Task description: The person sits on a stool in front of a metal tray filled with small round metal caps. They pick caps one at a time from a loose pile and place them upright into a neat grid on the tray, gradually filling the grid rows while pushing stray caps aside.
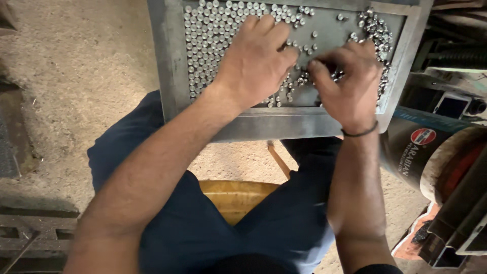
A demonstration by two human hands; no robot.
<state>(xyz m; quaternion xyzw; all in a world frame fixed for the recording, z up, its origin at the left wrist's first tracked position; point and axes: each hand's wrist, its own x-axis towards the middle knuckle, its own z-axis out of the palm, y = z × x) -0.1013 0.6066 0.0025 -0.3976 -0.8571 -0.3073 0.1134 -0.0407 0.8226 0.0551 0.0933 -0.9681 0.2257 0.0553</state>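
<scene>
Grey metal tray (pixel 172 61) with a raised rim rests across the lap of a seated person in dark blue trousers, seen from the head camera looking straight down. Many small silver cylindrical pins (pixel 208 35) stand packed in neat rows over the tray's left half and along its far edge. More pins lie loose in a heap (pixel 378 35) by the far right corner and down the right rim.

Left hand (pixel 253 61) lies palm down near the middle of the tray, fingers gently curled and resting on the pins; whether it grips any cannot be told. Right hand (pixel 350 81), with a thin dark band (pixel 361 133) at the wrist, sits just beside it toward the right rim, fingers bent down among the loose pins, thumb tip close to the left hand's fingertips.

Below the tray, a yellow stool (pixel 236 195) shows between the knees. A dark cylindrical can (pixel 413 152) stands on the floor beside the tray's near right corner.
</scene>
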